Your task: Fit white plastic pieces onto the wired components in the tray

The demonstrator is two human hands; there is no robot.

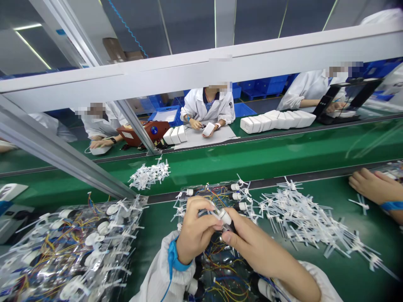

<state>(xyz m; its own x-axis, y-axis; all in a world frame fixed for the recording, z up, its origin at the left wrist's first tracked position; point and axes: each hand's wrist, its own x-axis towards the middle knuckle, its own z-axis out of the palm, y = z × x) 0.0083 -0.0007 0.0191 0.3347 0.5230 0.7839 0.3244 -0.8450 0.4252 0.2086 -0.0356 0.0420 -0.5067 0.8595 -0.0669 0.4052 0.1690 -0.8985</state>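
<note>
Two hands, left (197, 230) and right (260, 251), grasp a white plastic part (224, 217) between them.

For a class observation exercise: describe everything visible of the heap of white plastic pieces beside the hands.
The heap is a loose tangle of thin, white plastic strips with short crossbars, lying criss-crossed. It sits on a green surface, spreading toward the lower right. Its left edge meets a clear bag of wired parts.

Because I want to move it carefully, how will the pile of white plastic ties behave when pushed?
The ties probably feel light, since thin strips lie loosely heaped. They seem stiff, keeping straight shapes. Their crossing arms look interlocked, so pushing may drag clumps together.
</note>
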